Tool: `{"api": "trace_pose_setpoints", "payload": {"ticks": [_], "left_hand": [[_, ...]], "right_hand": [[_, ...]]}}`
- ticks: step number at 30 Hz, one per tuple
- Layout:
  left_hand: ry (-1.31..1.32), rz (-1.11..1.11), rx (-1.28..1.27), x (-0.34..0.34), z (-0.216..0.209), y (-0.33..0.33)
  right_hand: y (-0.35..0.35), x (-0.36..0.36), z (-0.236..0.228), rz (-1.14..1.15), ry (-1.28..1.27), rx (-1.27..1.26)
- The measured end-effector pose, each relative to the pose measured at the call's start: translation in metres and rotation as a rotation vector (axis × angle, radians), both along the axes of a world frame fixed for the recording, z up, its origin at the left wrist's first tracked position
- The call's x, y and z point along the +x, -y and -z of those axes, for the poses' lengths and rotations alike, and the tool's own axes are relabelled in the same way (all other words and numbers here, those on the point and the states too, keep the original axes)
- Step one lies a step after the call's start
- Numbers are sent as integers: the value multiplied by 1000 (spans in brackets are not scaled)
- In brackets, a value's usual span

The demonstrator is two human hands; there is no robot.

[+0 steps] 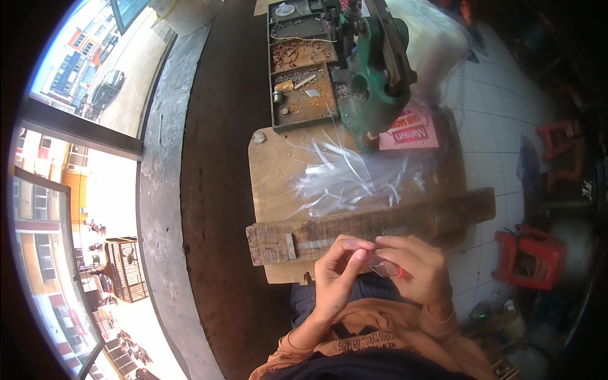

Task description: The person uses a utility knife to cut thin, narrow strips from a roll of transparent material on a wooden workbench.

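Observation:
My left hand [334, 273] is pinched, thumb against index finger, close to the front edge of the bench. What lies between those fingertips is too small to tell. My right hand [419, 271] is curled beside it, fingertips almost meeting the left ones. A small clear plastic piece [380, 268] hangs under its fingers, with a red bit [401, 272] at the palm side. Beyond both hands, a loose heap of clear plastic pieces with white strips [354, 180] covers part of the wooden board [271, 166].
A thick wooden plank [443, 214] crosses the board just ahead of my hands. Behind the heap stands a green hand press [378, 88], with a pink box [415, 132] beside it. A compartmented tray [304, 120] holds small parts. Red stools [532, 256] stand at right.

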State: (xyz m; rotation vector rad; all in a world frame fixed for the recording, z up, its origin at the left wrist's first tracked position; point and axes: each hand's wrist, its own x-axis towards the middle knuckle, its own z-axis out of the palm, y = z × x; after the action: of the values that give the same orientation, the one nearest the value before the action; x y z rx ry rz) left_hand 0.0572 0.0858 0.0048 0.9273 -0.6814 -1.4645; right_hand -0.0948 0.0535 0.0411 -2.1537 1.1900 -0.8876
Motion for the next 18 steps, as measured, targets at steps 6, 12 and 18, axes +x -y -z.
{"api": "trace_pose_setpoints", "payload": {"ticks": [6, 12, 18], "left_hand": [[-40, -56, 29, -2, -2, 3], [96, -41, 4, -4, 5, 2], [121, -36, -25, -7, 2, 2]], "right_hand": [[0, 7, 12, 44, 1, -156], [7, 4, 12, 6, -43, -194], [4, 3, 17, -1, -52, -242]]}}
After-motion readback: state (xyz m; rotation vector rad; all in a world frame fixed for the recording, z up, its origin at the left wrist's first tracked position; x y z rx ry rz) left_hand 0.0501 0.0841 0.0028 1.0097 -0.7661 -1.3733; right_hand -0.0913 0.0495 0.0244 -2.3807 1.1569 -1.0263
